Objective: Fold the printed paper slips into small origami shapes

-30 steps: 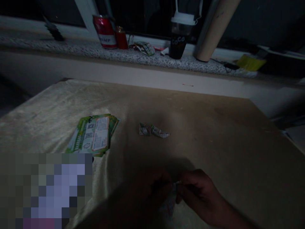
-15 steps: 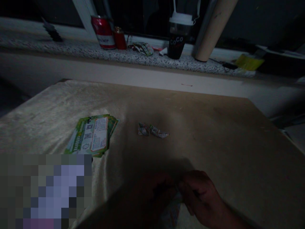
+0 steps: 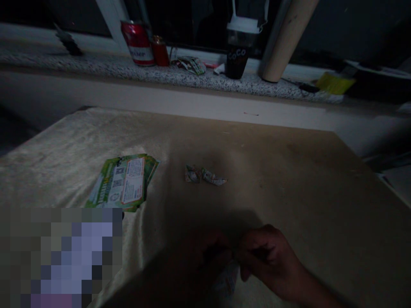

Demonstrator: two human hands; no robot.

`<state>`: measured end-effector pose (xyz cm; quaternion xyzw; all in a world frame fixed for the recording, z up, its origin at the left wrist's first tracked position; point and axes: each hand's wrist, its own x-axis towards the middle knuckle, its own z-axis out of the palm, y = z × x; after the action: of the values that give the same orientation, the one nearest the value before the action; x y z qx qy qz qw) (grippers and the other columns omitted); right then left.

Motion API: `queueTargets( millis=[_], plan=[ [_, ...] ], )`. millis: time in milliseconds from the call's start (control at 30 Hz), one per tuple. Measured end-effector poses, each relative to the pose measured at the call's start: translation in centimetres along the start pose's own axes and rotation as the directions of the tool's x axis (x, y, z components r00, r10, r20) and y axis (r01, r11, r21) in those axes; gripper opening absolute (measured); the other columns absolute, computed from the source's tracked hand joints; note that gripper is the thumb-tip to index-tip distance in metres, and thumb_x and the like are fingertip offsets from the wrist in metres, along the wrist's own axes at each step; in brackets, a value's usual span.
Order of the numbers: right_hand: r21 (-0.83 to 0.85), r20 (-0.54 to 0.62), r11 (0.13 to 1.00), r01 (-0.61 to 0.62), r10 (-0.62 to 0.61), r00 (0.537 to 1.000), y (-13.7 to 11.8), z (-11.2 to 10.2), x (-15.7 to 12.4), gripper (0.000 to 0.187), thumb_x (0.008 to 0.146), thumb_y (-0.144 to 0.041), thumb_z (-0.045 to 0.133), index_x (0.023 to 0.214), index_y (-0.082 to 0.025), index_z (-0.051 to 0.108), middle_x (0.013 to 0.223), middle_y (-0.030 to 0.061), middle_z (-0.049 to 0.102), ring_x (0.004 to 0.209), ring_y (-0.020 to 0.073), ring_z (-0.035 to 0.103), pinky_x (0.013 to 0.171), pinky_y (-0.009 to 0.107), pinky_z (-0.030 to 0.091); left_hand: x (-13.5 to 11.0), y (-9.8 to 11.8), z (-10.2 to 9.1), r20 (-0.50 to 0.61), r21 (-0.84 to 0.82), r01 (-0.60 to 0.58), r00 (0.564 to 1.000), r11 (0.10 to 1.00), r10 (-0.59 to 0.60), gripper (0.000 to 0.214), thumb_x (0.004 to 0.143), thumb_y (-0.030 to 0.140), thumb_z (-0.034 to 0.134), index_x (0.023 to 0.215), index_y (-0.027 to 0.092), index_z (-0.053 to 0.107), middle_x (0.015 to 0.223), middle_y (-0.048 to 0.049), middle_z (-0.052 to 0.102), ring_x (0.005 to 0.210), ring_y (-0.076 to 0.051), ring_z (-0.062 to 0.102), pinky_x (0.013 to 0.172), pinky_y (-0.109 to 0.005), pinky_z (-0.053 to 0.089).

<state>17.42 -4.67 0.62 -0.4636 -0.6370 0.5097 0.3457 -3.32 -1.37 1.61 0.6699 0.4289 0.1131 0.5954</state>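
Observation:
Low in the dim view, my left hand (image 3: 205, 256) and my right hand (image 3: 268, 261) meet fingertip to fingertip, both pinched on a small printed paper (image 3: 227, 280) that hangs below them. Beyond the hands, two small folded paper pieces (image 3: 205, 175) lie side by side on the tan table (image 3: 289, 179). A fanned stack of green printed leaflets (image 3: 123, 182) lies to the left of them.
A speckled stone ledge (image 3: 96, 66) runs along the back with a red can (image 3: 138, 36), a small red bottle (image 3: 160, 50), a dark lidded cup (image 3: 239, 47), a cardboard tube (image 3: 284, 40) and a yellow item (image 3: 335, 82). A blurred patch covers the lower left corner.
My hands have stayed low over the table, working the small paper; the pinch has shifted slightly and the paper now hangs lower between the fingers.

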Motion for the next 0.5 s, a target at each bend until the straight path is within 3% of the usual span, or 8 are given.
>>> queueTargets(
  millis=[167, 267, 433, 500],
  plan=[
    [-0.170, -0.086, 0.980, 0.105, -0.121, 0.989, -0.32, 0.52, -0.34, 0.052, 0.102, -0.025, 0.053, 0.051, -0.017, 0.056, 0.043, -0.0026, 0.052, 0.040, 0.0061, 0.047, 0.044, 0.018, 0.032, 0.02, 0.07, 0.10, -0.019, -0.012, -0.033, 0.999, 0.999, 0.032, 0.026, 0.094, 0.037, 0.055, 0.083, 0.018, 0.068, 0.072, 0.0023, 0.061, 0.067, -0.014, 0.053, 0.060, -0.024, 0.038],
    [-0.214, -0.177, 0.967, 0.139, -0.179, 0.968, -0.32, 0.72, -0.32, 0.053, 0.104, -0.026, 0.051, 0.051, -0.017, 0.055, 0.042, -0.0024, 0.053, 0.040, 0.0065, 0.049, 0.046, 0.018, 0.035, -0.09, 0.17, -0.07, -0.058, -0.084, -0.042, 0.998, 0.996, 0.037, 0.032, 0.097, 0.040, 0.053, 0.085, 0.018, 0.072, 0.074, 0.0006, 0.064, 0.069, -0.016, 0.057, 0.061, -0.024, 0.041],
    [-0.059, -0.379, 0.996, 0.066, -0.083, 0.921, -0.04, 0.25, 0.24, 0.055, 0.105, -0.040, 0.054, 0.055, -0.019, 0.058, 0.040, -0.0014, 0.059, 0.036, 0.0078, 0.052, 0.041, 0.017, 0.038, -0.25, -0.35, -0.45, -0.225, -0.359, -0.071, 0.974, 0.930, -0.012, 0.048, 0.101, 0.057, 0.047, 0.102, 0.018, 0.075, 0.076, -0.0036, 0.074, 0.070, -0.019, 0.066, 0.066, -0.028, 0.051],
    [0.009, -0.436, 0.999, 0.040, -0.032, 0.900, -0.01, 0.05, 0.44, 0.055, 0.103, -0.045, 0.056, 0.055, -0.019, 0.060, 0.041, -0.0013, 0.060, 0.036, 0.0081, 0.052, 0.041, 0.017, 0.040, -0.24, -0.70, -0.50, -0.254, -0.394, -0.084, 0.967, 0.915, -0.021, 0.052, 0.103, 0.059, 0.045, 0.090, 0.018, 0.074, 0.065, -0.0022, 0.071, 0.062, -0.018, 0.064, 0.064, -0.028, 0.050]
  ],
)
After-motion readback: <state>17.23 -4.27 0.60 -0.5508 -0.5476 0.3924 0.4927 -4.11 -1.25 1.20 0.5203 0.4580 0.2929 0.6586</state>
